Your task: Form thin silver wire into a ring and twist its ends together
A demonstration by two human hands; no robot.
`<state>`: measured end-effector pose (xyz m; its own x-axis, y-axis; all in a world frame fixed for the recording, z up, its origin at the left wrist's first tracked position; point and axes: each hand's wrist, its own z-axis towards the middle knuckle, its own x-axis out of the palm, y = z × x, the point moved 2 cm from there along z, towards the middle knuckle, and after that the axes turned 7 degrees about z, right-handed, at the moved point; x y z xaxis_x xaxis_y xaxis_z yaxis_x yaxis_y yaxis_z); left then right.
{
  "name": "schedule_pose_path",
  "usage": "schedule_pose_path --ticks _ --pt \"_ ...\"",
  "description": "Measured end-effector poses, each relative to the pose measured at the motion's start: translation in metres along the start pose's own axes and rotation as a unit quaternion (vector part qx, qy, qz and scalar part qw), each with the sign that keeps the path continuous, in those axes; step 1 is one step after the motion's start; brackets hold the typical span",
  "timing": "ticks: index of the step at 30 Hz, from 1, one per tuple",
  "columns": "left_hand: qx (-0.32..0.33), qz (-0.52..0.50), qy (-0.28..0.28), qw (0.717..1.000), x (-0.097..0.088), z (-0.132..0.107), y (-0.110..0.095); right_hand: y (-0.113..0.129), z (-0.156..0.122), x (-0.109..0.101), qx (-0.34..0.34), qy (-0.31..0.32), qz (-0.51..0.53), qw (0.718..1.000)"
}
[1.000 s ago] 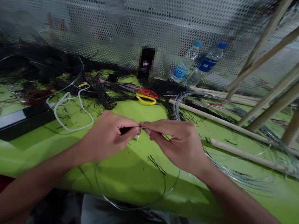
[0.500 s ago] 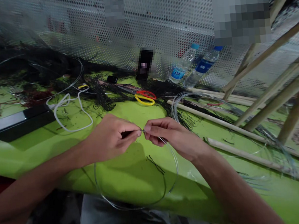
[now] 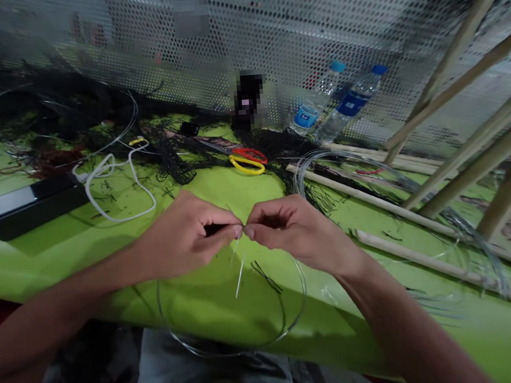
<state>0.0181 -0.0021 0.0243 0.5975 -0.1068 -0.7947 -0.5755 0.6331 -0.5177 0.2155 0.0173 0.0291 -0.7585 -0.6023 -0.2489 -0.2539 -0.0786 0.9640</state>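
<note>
My left hand point(image 3: 192, 232) and my right hand point(image 3: 300, 229) meet fingertip to fingertip above the green tabletop point(image 3: 216, 309). Both are closed in a pinch at one spot, where the piece between the fingers is tiny and mostly covered. A thin, clear wire loop point(image 3: 305, 291) hangs below from the hands, sagging over the table's front edge. Just under my fingertips a short pale wire end point(image 3: 239, 275) points down. Short black threads point(image 3: 266, 278) lie on the table inside the loop.
Scissors point(image 3: 248, 161) with red and yellow handles lie beyond my hands among black netting point(image 3: 175, 156). To the left are a white cord point(image 3: 122, 218) and a dark box point(image 3: 30, 200). Bottles point(image 3: 350, 104), wooden poles point(image 3: 421, 267) and coiled wire point(image 3: 299, 179) are at right.
My right fingers have shifted from gripping along the wire to pinching right against my left fingertips. A pale wire end now shows below them. The view has moved slightly.
</note>
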Motion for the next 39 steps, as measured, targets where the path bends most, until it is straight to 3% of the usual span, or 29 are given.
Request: schedule_pose_path --ticks 2,4,7,11,13,15,16,17,18,20,21,22,23,25,30,35,39 --pt "-0.006 -0.007 0.003 1.000 -0.001 -0.001 -0.001 0.006 -0.005 0.001 -0.080 -0.030 -0.114 0.990" --pt "-0.013 -0.015 0.007 1.000 -0.002 -0.001 -0.002 0.012 -0.011 0.003 -0.170 -0.061 -0.241 0.954" --pt "-0.016 -0.015 0.005 1.000 -0.003 -0.001 -0.004 0.016 -0.019 0.007 -0.274 -0.080 -0.423 0.860" --pt "-0.013 0.007 0.002 1.000 -0.001 0.000 -0.004 0.018 -0.026 0.013 -0.344 -0.068 -0.587 0.730" --pt "-0.015 0.011 0.004 1.000 0.001 0.000 -0.004 0.019 -0.029 0.017 -0.364 -0.070 -0.628 0.684" --pt "-0.013 0.014 0.002 1.000 0.002 0.001 -0.003 0.018 -0.030 0.019 -0.373 -0.080 -0.640 0.667" --pt "-0.006 0.020 -0.004 1.000 0.003 0.001 -0.003 0.018 -0.029 0.019 -0.368 -0.090 -0.629 0.679" --pt "0.005 0.031 -0.013 0.999 0.003 0.000 -0.002 0.017 -0.028 0.017 -0.348 -0.103 -0.601 0.712" --pt "0.018 0.046 -0.027 0.998 0.003 0.000 -0.003 0.015 -0.025 0.014 -0.309 -0.114 -0.553 0.766" --pt "0.045 0.073 -0.061 0.994 0.001 -0.001 -0.003 0.009 -0.019 0.006 -0.188 -0.110 -0.375 0.901" --pt "0.052 0.081 -0.076 0.992 0.000 -0.002 -0.004 0.005 -0.016 0.002 -0.124 -0.096 -0.258 0.953" --pt "0.058 0.084 -0.087 0.991 -0.001 -0.003 -0.004 0.002 -0.013 0.000 -0.070 -0.077 -0.141 0.985" --pt "0.062 0.083 -0.094 0.990 -0.001 -0.003 -0.005 0.000 -0.011 -0.002 -0.034 -0.061 -0.039 0.997" --pt "0.069 0.080 -0.103 0.989 -0.003 -0.005 -0.006 -0.002 -0.008 -0.005 0.002 -0.047 0.100 0.994" --pt "0.072 0.083 -0.115 0.987 -0.004 -0.005 -0.006 -0.003 -0.006 -0.001 0.043 -0.045 0.243 0.968" --pt "0.068 0.097 -0.109 0.987 -0.003 -0.004 -0.006 -0.006 -0.006 0.001 0.017 -0.084 0.253 0.964" --pt "0.043 0.098 -0.097 0.989 0.000 -0.002 -0.002 -0.004 -0.009 -0.002 -0.070 -0.085 0.125 0.986"
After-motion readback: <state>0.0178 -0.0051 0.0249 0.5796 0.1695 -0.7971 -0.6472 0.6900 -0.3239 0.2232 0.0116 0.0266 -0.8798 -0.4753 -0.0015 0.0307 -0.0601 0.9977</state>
